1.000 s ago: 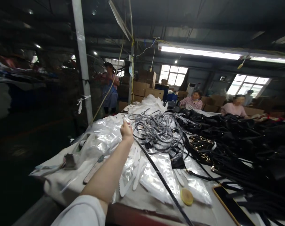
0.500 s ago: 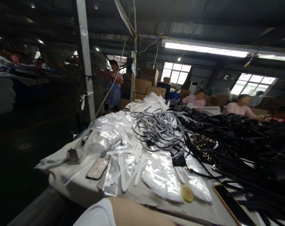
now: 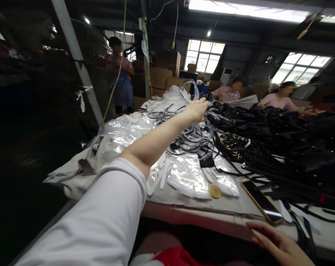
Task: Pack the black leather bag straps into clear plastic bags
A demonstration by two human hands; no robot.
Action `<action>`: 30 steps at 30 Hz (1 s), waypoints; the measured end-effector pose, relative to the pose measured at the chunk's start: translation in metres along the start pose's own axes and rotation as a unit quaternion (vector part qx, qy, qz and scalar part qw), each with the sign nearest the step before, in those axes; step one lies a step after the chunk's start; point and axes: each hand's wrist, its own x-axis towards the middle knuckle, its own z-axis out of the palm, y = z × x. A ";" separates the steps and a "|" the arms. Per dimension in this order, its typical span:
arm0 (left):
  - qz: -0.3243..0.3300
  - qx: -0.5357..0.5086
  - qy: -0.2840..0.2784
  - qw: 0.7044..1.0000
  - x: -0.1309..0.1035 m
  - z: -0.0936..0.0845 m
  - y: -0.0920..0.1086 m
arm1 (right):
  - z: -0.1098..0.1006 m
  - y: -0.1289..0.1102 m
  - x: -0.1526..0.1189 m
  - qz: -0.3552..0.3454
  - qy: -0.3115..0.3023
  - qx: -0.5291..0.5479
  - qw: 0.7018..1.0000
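No lettering, label, brand or number is coming through legibly here. Brown cartons [image 3: 159, 78] stacked at the back are sitting too dim for any print to be read, while the phone [image 3: 261, 201] is showing a dark, glare-streaked screen with no readable characters.

Far side: a dark grey wall [image 3: 236, 55], dim between the panes.
Daylight: a bright, white-lit rectangular paned window [image 3: 204, 55] near the middle; a second bright, many-paned window [image 3: 301, 68] farther right.
Overhead: a long, glowing white tube light [image 3: 247, 11]; beneath it, a small round white lamp [image 3: 208, 33].
Left side: a straight grey metal post [image 3: 75, 61], slanting in view.
Stacks: brown cardboard boxes [image 3: 160, 77] near a blue container [image 3: 202, 90].
Underfoot: a dark, greenish floor [image 3: 26, 155], barely lit.
Foreground: a broad, pale-covered bench [image 3: 228, 207].
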 end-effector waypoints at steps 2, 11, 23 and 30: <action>0.047 -0.036 -0.027 0.998 -0.045 0.035 0.009 | 0.014 -0.002 0.018 -0.041 0.013 -0.041 0.998; 0.004 -0.320 -0.050 0.946 -0.293 0.149 0.072 | 0.082 0.031 0.112 -0.274 0.205 -0.340 0.876; -0.098 -0.389 -0.021 0.916 -0.365 0.125 0.077 | 0.134 -0.050 0.144 -0.345 0.111 -0.308 0.880; -0.108 -0.384 -0.013 0.917 -0.375 0.126 0.073 | 0.179 -0.047 0.155 -0.372 0.105 -0.287 0.877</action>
